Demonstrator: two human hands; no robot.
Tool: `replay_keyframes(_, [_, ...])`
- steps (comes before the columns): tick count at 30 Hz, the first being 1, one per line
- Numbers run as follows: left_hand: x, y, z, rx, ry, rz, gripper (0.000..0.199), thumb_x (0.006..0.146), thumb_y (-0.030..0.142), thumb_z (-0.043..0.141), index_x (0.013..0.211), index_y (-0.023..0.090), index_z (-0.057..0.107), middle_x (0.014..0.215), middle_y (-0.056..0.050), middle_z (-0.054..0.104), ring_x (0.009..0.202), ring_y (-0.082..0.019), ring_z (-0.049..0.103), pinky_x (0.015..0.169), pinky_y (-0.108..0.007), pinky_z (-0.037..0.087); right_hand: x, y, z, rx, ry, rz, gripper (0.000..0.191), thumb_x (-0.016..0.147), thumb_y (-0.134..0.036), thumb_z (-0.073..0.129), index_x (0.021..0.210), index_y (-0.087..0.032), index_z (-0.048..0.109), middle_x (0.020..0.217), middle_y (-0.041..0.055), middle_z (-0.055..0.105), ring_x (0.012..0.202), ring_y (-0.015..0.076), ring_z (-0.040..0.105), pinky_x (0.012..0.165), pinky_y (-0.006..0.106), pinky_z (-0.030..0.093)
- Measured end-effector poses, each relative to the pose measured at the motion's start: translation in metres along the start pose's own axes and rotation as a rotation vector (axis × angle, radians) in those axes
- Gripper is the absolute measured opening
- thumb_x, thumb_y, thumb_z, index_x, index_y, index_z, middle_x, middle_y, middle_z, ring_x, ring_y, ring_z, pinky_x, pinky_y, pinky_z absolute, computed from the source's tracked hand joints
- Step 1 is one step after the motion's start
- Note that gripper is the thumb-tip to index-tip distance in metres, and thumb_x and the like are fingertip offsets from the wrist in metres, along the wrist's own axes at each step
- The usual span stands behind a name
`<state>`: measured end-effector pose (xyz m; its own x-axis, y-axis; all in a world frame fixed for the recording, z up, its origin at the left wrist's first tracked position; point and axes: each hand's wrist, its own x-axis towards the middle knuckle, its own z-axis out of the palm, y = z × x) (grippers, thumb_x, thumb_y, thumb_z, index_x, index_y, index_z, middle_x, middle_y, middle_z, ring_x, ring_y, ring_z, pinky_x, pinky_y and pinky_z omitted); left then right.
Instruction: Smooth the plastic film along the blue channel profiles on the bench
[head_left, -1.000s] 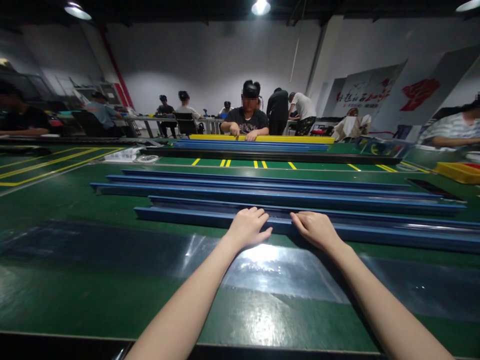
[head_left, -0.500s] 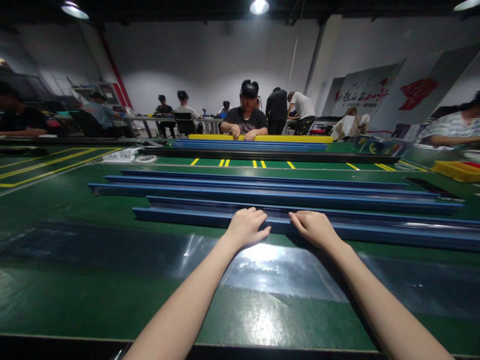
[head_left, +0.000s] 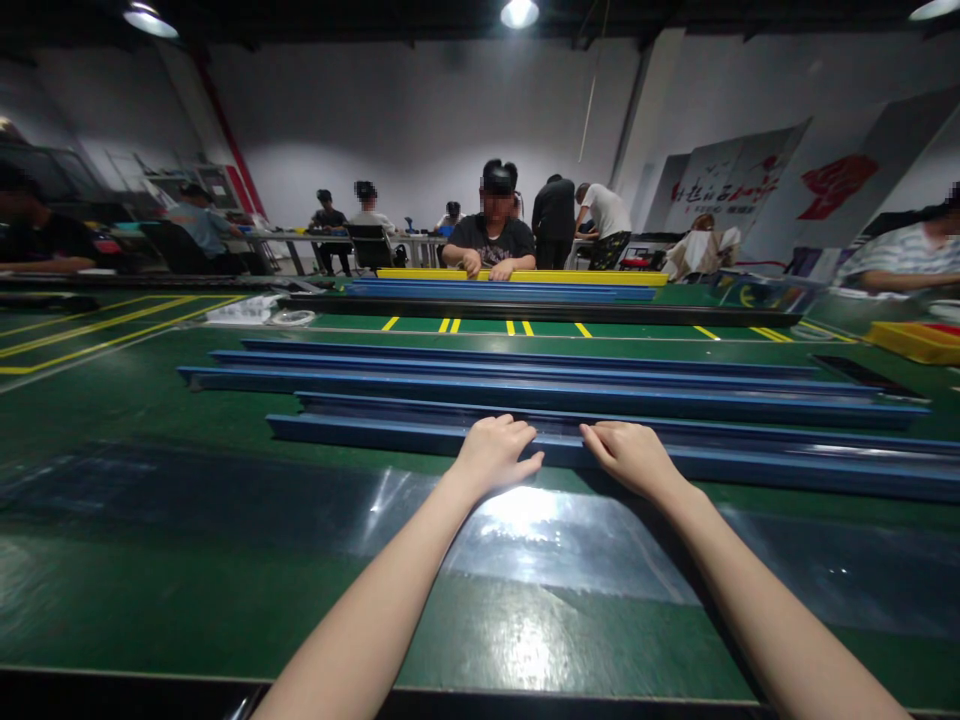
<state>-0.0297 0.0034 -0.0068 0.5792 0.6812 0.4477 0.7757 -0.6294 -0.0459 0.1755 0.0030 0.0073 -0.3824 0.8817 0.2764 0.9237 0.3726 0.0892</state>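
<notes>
A long blue channel profile [head_left: 360, 431] lies crosswise on the green table in front of me. My left hand [head_left: 497, 450] grips its near wall, fingers curled over into the channel and thumb on the outer face. A short way to the right, my right hand [head_left: 628, 455] is closed over the same wall; part of its fingers is hidden behind the hand. Beneath my forearms a long strip of transparent film [head_left: 300, 505] lies flat and reflects the lamp.
Beyond lie more blue profiles [head_left: 525, 380], then a black bar [head_left: 555, 314]. Across the table, a co-worker's hands [head_left: 487, 268] rest at a yellow profile [head_left: 600, 278]. A dark flat object [head_left: 870, 375] and a yellow tray [head_left: 904, 342] are at right, a white bundle [head_left: 240, 310] at left.
</notes>
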Motion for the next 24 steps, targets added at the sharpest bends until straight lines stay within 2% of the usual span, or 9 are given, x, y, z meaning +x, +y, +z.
replay_keyframes(24, [0.0011,0.0017,-0.0005,0.016,-0.009,-0.012,0.022,0.078,0.037,0.045,0.074,0.018,0.055,0.074,-0.002,0.061,0.075,-0.016,0.055,0.062,-0.026,0.041,0.0012,-0.0004,-0.0003,-0.002,-0.019,0.013,0.05,0.088,-0.036,0.02,0.065,-0.018,0.061,0.071,0.0045,0.065,0.064,0.0142,0.058,0.053,0.024,0.026])
